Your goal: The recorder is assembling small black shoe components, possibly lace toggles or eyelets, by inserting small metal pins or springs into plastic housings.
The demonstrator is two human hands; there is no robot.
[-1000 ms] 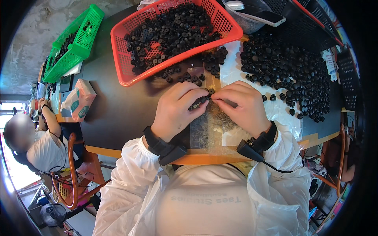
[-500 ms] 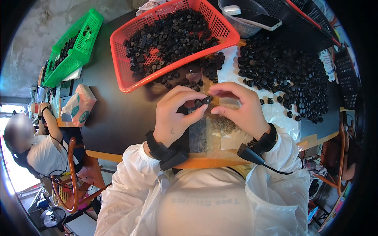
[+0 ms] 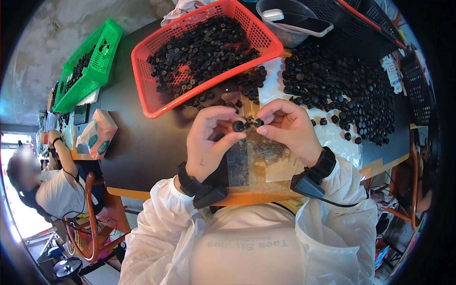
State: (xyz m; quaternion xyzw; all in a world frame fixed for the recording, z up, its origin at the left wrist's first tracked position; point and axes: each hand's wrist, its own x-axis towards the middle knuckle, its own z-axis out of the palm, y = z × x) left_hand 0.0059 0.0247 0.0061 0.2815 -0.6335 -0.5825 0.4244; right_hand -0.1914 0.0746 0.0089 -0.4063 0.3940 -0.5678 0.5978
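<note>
1. Evidently, just nearside of the red basket [image 3: 143, 90], two small pieces face each other, slightly apart, between the hands.
2. The left hand [image 3: 206, 135] pinches a round black part [image 3: 238, 126] between thumb and forefinger; its long axis is too small to tell.
3. The right hand [image 3: 290, 124] grips a black cap [image 3: 259, 122] in its fingers; a shiny tip seems to point leftward, toward the other piece. Each hand is nearest its own piece.
4. Nearside of the basket, below the right fingers, thin metal pins [image 3: 270, 151] lie heaped on the bench [image 3: 137, 147].
5. Right of the basket, a pile of black caps [image 3: 342, 85] spreads partly over a white sheet [image 3: 335, 137].
6. Left of it stand a tissue pack [image 3: 102, 135] and, beyond, a green basket [image 3: 93, 77]; a co-worker [image 3: 61, 194] sits farther out.
</note>
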